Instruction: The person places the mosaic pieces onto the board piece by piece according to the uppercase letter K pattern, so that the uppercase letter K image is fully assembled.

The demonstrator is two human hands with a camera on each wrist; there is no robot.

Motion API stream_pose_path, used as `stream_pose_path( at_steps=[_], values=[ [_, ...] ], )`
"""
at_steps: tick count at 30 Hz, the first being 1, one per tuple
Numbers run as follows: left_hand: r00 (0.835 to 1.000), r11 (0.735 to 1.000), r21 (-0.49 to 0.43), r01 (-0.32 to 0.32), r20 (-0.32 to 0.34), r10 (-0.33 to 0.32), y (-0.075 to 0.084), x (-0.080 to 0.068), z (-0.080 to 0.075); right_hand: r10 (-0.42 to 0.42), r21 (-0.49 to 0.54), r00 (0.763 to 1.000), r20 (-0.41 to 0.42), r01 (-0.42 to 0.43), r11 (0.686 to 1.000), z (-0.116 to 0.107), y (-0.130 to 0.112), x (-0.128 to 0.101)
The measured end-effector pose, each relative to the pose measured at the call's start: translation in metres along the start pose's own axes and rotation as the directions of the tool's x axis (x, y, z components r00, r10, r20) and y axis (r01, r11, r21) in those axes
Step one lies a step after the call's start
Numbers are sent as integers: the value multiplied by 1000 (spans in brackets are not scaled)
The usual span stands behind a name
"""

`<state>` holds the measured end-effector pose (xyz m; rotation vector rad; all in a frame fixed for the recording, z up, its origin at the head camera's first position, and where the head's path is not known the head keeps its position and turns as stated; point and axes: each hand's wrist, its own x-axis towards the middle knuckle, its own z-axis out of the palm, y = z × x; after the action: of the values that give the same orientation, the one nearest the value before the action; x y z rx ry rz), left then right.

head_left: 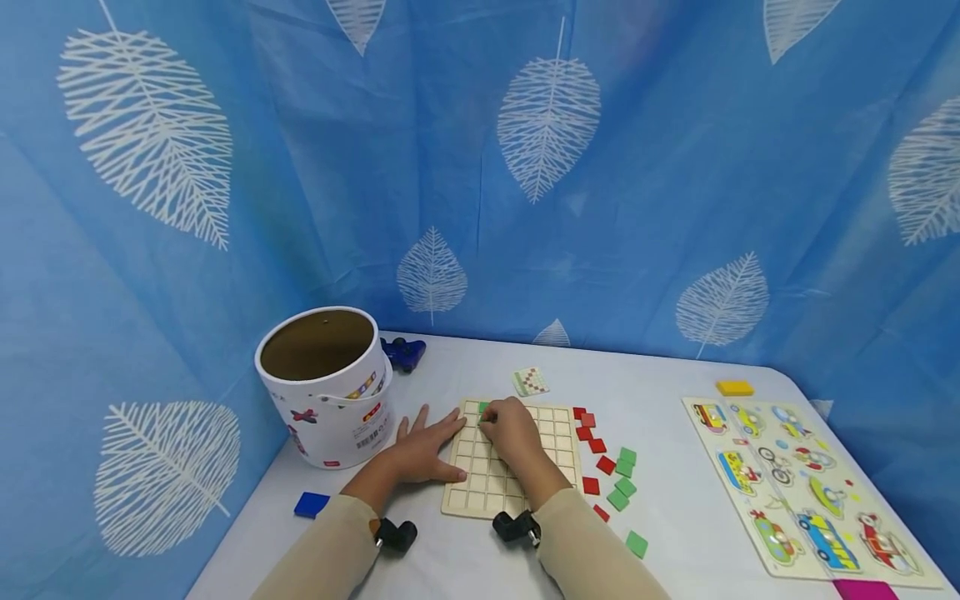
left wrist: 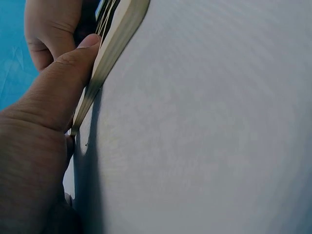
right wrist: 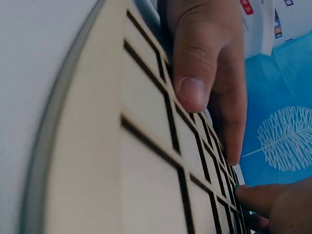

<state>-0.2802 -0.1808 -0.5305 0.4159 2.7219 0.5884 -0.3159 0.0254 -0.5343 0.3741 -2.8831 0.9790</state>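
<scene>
A wooden grid board (head_left: pixel 480 487) lies on the white table. My left hand (head_left: pixel 426 452) rests along its left side, fingers spread, with the thumb (right wrist: pixel 192 92) on the board's edge. Over the upper left squares, my right hand (head_left: pixel 516 435) has its fingers bent and its thumb and fingertips together at a small green tile, mostly hidden by them. Another green tile (head_left: pixel 483 407) sits in a top-row square just beyond those fingertips. Red tiles (head_left: pixel 591 486) and green tiles (head_left: pixel 618 499) lie scattered to the right of the board.
Behind the board is a small pattern card (head_left: pixel 531 382). A white bucket (head_left: pixel 337 425) stands at left, with a blue game controller (head_left: pixel 403 354) behind it and a blue block (head_left: pixel 311 505) in front. A vehicle puzzle board (head_left: pixel 810 492) and yellow block (head_left: pixel 735 388) are at right.
</scene>
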Motion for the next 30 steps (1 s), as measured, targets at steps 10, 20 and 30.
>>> stream_pose_path(
  at_steps=[10, 20, 30],
  values=[
    [1000, 1000, -13, -1, 1, 1, 2, 2, 2, -74, -51, 997, -35, 73, 996, -3, 1, -8],
    [1000, 1000, -24, 7, 11, -7, 5, 2, -3, 27, 203, 996, 86, -44, 978, -42, 22, -28],
    [1000, 1000, -14, -2, 5, 2, 1, 1, -1, -139, -51, 962, 234, 155, 987, -34, 21, -7]
  ],
)
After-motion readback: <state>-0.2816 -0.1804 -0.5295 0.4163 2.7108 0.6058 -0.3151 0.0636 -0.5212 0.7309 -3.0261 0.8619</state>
